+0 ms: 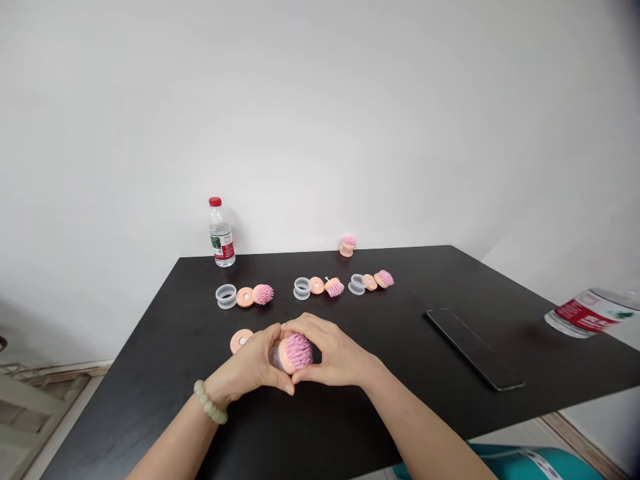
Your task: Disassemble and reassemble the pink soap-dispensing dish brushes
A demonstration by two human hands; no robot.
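Between my two hands is a round brush head [299, 352] with pink bristles and a peach base, together with a translucent ring [275, 357] on its left side. My left hand [263, 357], with a beaded bracelet at the wrist, is closed around the ring. On the other side, my right hand [333, 350] grips the brush head, thumb below and fingers above. A peach disc [241, 340] with a pale centre lies on the table just beyond my left hand, partly covered by it.
Farther back on the black table [165, 373] lie three groups of translucent ring [226, 297], peach disc [245, 297] and brush head [263, 294]. A whole brush [347, 247] and a water bottle [221, 233] stand by the wall. Rightward are a phone [473, 348] and another bottle [590, 313].
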